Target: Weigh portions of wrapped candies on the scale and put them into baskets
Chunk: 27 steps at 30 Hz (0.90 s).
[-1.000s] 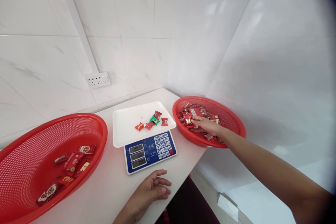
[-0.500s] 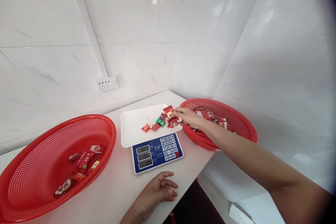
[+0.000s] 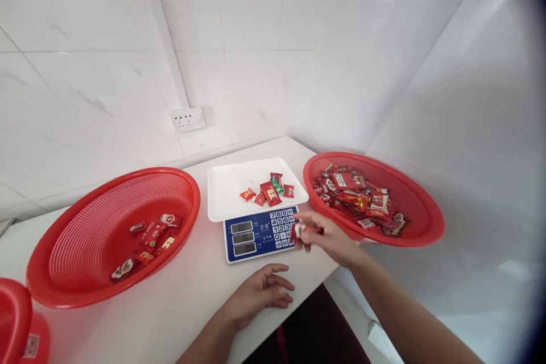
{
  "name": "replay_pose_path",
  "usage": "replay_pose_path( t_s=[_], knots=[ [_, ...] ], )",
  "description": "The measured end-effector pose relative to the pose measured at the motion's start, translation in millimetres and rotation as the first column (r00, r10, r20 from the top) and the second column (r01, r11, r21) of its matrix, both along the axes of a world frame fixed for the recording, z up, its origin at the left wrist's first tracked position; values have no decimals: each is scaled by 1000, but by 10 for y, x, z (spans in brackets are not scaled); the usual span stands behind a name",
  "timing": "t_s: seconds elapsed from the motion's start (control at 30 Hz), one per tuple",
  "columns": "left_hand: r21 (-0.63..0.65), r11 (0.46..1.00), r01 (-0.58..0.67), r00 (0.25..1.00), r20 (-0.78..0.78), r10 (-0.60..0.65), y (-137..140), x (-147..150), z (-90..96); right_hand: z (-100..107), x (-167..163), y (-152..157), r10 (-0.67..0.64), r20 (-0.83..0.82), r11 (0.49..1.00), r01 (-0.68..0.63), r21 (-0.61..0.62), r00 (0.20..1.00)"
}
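- Red and white wrapping is seen on the small packet (image 3: 299, 234) at the centre right of the frame; it is pinched by the grip of the right hand (image 3: 330, 233), before the keypad. Whether one piece or several are held cannot be told.
- Little weight is to be expected; the film is judged slick and crinkly, the filling easily crushed. It is best taken lightly across the plump middle, not by the thin ends.
- Nothing is held by the left hand (image 3: 260, 293) at lower centre; its fingers are parted and loosely curled.
- The scale (image 3: 264, 227) is placed mid-frame, topped by a white tray (image 3: 228, 182) on which wrapped sweets (image 3: 271, 194), mostly red with one green, are scattered.
- A fuller heap (image 3: 356, 199) is held in the right-hand basket (image 3: 424, 205); fewer packets (image 3: 151, 236) are held in the left-hand basket (image 3: 60, 239). A red container (image 3: 38, 327) is cut off at lower left.
- All is carried by a pale, smooth worktop (image 3: 170, 313), backed by marbled wall tiles (image 3: 106, 91) and a socket (image 3: 187, 119) at upper left.
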<state>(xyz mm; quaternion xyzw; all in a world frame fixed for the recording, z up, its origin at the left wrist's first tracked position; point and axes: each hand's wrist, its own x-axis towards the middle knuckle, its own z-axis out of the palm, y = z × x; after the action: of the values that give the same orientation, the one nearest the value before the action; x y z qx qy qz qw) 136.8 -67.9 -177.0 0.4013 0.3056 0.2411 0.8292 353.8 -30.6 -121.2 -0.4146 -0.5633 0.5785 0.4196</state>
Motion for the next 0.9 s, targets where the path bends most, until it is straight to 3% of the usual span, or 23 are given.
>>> replay_pose_path(
  t_s=[0.07,0.17,0.3,0.4,0.7,0.9],
  knots=[
    [12,1000,7,1000,25,-7,1,-2,6,-274,-60,-211,175,-118,967,-193,-165,978],
    [67,997,36,999,25,-38,-5,16,17,-583,-180,-351,267,-224,897,-327,-299,937],
    [131,991,34,999,-28,-30,-20,51,36,-754,-209,-264,337,-327,823,-445,-353,883],
    [103,995,10,996,-93,0,-21,60,49,-803,-145,-168,328,-470,775,-518,-362,819],
    [90,996,-13,992,-126,25,-4,77,-7,-844,-119,-151,365,-510,781,-554,-287,779],
    [290,953,-89,994,-37,104,-52,159,15,-874,-120,-144,344,-530,774,-554,-307,775]
  ],
)
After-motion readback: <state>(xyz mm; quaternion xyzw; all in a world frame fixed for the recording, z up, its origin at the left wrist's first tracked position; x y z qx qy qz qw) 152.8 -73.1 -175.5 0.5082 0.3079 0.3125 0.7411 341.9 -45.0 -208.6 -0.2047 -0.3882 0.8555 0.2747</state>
